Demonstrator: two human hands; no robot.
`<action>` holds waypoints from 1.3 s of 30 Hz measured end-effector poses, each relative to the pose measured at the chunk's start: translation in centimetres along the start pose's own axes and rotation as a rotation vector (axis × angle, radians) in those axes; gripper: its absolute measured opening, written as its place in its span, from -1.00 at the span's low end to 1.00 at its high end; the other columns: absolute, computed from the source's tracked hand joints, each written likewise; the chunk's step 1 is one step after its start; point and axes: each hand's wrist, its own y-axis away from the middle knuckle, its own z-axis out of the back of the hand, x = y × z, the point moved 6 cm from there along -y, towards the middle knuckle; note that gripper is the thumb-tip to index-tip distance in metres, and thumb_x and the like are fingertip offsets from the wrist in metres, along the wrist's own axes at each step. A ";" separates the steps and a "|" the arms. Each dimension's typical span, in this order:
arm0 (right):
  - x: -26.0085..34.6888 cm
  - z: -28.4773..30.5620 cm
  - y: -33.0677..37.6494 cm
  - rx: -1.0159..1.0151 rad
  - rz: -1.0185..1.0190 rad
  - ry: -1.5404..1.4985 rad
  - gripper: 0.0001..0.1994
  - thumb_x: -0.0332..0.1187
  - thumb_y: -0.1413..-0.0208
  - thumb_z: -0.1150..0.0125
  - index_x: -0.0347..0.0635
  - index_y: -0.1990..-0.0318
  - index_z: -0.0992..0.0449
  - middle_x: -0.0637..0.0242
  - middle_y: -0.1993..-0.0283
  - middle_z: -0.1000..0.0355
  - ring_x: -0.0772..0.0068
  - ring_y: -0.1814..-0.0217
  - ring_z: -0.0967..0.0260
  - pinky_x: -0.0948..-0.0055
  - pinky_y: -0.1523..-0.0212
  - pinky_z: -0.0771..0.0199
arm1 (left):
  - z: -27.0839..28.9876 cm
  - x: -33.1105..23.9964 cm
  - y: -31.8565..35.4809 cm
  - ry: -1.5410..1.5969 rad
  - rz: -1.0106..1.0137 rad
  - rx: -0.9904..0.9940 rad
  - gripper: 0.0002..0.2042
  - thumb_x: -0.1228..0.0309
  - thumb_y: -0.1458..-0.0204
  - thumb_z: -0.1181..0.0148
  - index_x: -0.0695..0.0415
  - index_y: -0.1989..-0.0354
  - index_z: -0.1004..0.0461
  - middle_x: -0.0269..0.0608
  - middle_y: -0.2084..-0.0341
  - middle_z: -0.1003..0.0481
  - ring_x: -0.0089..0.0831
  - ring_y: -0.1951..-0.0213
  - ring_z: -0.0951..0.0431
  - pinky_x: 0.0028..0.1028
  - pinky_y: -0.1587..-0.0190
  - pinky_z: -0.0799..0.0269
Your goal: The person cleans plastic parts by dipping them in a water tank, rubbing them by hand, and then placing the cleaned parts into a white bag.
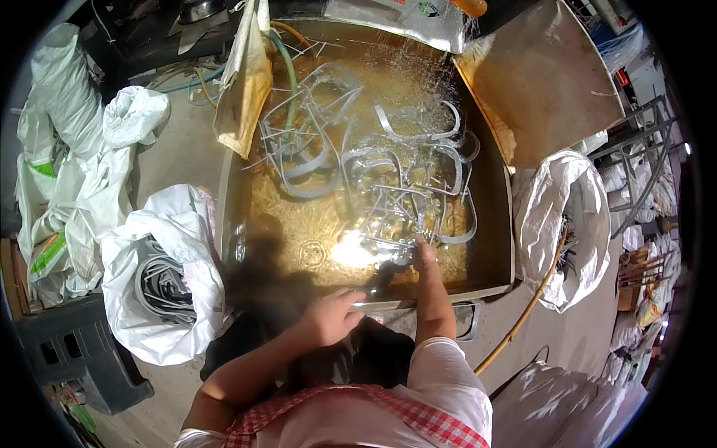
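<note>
Wide rectangular metal tank (493, 231), yellow-brown water (287, 239). Tangle of bent grey strips (407, 205) in tank's right half, axes mixed, stretching away from right hand (425, 254); that hand nearer, fingers at tangle, grasp unclear. Left hand (334, 317) loose at tank's near rim

Fingertips of the right hand (426, 256) are indistinct among the metal strips (400, 203); the upper edge cuts off an orange object (470, 7), the lower a red-checked garment (254, 427); the right-side white bag's (539, 224) contents are too small to identify.
</note>
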 end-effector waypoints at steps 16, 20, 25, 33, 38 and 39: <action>5.7 -18.2 26.5 0.346 -0.198 -0.011 -0.72 -0.18 -0.12 0.02 -0.23 0.18 -0.33 0.38 0.44 -0.23 0.55 0.51 -0.15 0.53 0.50 -0.25 | -0.3 3.6 -2.8 -0.676 -0.067 -0.179 -0.38 0.38 0.26 -0.28 0.23 -0.05 -0.19 0.05 -0.09 -0.14 -0.06 -0.20 -0.03 -0.16 -0.23 0.14; 9.5 -19.5 30.2 0.560 0.052 0.154 -0.67 -0.17 -0.10 -0.04 -0.28 0.16 -0.35 0.40 0.39 -0.27 0.53 0.38 -0.22 0.55 0.33 -0.29 | 0.9 4.4 -3.7 -0.417 0.210 0.012 -0.48 0.38 0.16 -0.19 0.21 -0.03 -0.20 -0.09 0.46 -0.46 -0.12 0.31 -0.48 -0.20 0.15 -0.35; 13.0 -16.4 26.9 0.304 0.816 0.702 -0.75 -0.41 -0.03 -0.12 -0.27 0.15 -0.31 0.36 0.28 -0.32 0.56 0.21 -0.24 0.48 0.17 -0.31 | 5.0 4.5 -3.4 0.271 -0.075 -0.551 -0.80 0.38 -0.01 -0.08 0.23 0.27 -0.31 -0.33 0.59 -0.41 -0.57 0.59 -0.39 -0.52 0.56 -0.31; 8.1 -16.9 20.5 0.215 0.780 0.728 -0.71 -0.40 -0.02 -0.08 -0.30 0.09 -0.34 0.22 0.19 -0.34 0.44 0.18 -0.29 0.46 0.17 -0.32 | 6.1 4.3 -3.3 0.938 0.179 -0.404 -0.84 0.40 -0.10 0.03 0.21 0.22 -0.32 -0.35 0.60 -0.33 -0.62 0.62 -0.34 -0.61 0.55 -0.29; 4.2 -21.6 19.2 0.674 0.360 0.786 -0.57 -0.15 -0.07 -0.05 -0.27 0.00 -0.29 0.15 0.08 -0.32 0.31 0.07 -0.29 0.38 0.09 -0.30 | 8.2 4.5 -2.3 0.744 0.205 -0.426 -0.81 0.41 -0.09 0.02 0.25 0.19 -0.33 -0.34 0.60 -0.33 -0.64 0.64 -0.31 -0.62 0.59 -0.28; 3.2 -22.2 19.5 0.773 0.276 0.711 -0.54 -0.11 -0.07 -0.04 -0.27 -0.01 -0.28 0.12 0.05 -0.31 0.28 0.04 -0.29 0.37 0.06 -0.30 | 9.0 5.2 -2.0 0.681 0.227 -0.453 -0.81 0.41 -0.09 0.02 0.25 0.19 -0.33 -0.34 0.61 -0.33 -0.64 0.65 -0.30 -0.63 0.60 -0.27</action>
